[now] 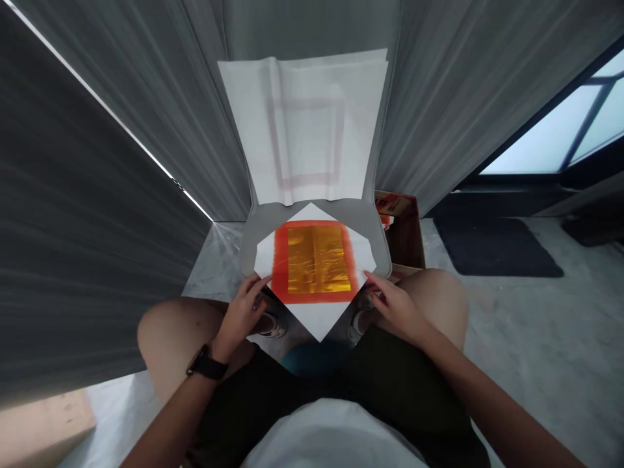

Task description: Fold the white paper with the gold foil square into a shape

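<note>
A white paper sheet (316, 322) lies turned like a diamond across the grey chair seat, reaching towards my lap. On it sits an orange-red square (280, 273) framing a rectangle of crumpled gold foil (318, 260). My left hand (241, 313) is at the sheet's lower left edge, its fingertips gripping the paper beside the orange border. My right hand (397, 309) grips the lower right edge in the same way. The foil lies between my hands, touched by neither. A dark watch (207, 363) circles my left wrist.
The grey chair (258, 234) stands before my knees, with a white sheet (305, 130) with faint pink square marks draped over its back. Behind it at right is a cardboard box (407, 234). Grey curtains flank the chair. A dark mat (492, 247) lies on the marble floor.
</note>
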